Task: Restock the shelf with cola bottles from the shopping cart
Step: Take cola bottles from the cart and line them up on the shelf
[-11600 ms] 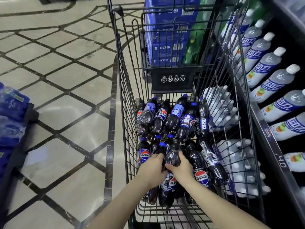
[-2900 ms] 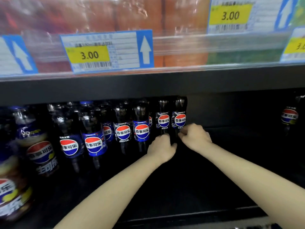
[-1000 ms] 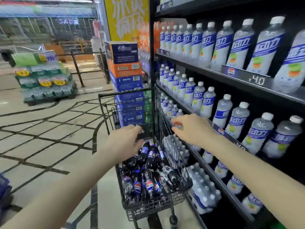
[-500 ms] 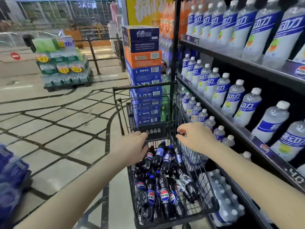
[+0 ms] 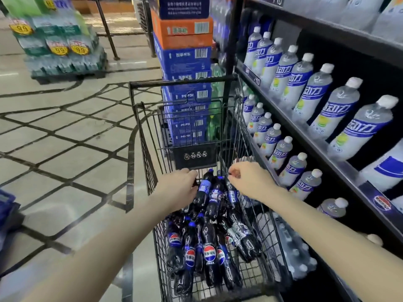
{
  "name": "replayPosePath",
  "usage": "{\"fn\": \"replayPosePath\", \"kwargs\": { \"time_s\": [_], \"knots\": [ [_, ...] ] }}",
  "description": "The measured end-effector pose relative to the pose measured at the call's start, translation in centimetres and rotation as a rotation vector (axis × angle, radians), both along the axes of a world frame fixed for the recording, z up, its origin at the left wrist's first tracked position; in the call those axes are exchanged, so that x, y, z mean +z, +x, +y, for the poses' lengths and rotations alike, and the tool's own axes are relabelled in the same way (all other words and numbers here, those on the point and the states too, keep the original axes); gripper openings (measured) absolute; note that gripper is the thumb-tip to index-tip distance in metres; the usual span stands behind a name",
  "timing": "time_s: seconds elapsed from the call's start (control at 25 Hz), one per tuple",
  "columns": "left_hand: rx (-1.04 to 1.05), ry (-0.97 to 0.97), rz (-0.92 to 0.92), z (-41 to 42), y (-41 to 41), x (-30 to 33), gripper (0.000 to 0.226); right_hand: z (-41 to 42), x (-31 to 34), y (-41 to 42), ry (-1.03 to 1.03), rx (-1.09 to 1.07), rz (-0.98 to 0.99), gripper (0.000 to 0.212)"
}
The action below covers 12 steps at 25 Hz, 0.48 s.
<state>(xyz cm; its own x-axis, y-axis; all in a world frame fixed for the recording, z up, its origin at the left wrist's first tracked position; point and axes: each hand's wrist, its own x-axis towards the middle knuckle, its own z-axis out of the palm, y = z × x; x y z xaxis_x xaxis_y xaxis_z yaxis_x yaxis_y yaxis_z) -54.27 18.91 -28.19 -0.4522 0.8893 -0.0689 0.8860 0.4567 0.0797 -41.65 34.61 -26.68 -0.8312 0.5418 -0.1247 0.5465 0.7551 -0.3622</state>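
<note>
Head view shows both hands empty over the shopping cart [image 5: 139, 118]: left hand [image 5: 178, 188] relaxed, right hand [image 5: 250, 179] loosely curled. Cola bottles [image 5: 209, 253] lie piled inside; full, they are probably heavy and smooth, so the neck below the cap seems the safest grip.

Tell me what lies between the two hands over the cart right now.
In the head view, the blue-capped necks of the far cola bottles lie between the left hand and the right hand, inside the shopping cart.

Wire cart [image 5: 144, 136] on floor, cola bottles [image 5: 209, 253] piled inside.
</note>
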Motion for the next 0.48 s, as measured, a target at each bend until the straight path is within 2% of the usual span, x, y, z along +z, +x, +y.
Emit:
{"fn": "replayPosePath", "kwargs": {
  "time_s": [0.24,0.36,0.48],
  "knots": [
    [-0.024,-0.094,-0.041,4.4,-3.0,-7.0,0.035,3.9,-10.2,-4.0,-0.063,-0.042,-0.232,0.024],
    [-0.043,-0.147,-0.065,5.6,-3.1,-10.8,0.031,4.7,-16.8,-3.1,-0.114,-0.074,-0.398,0.018],
    [-0.07,-0.181,-0.117,6.5,-3.4,-14.5,0.031,5.1,-23.3,-1.6,-0.15,-0.122,-0.539,0.025]
  ]
}}
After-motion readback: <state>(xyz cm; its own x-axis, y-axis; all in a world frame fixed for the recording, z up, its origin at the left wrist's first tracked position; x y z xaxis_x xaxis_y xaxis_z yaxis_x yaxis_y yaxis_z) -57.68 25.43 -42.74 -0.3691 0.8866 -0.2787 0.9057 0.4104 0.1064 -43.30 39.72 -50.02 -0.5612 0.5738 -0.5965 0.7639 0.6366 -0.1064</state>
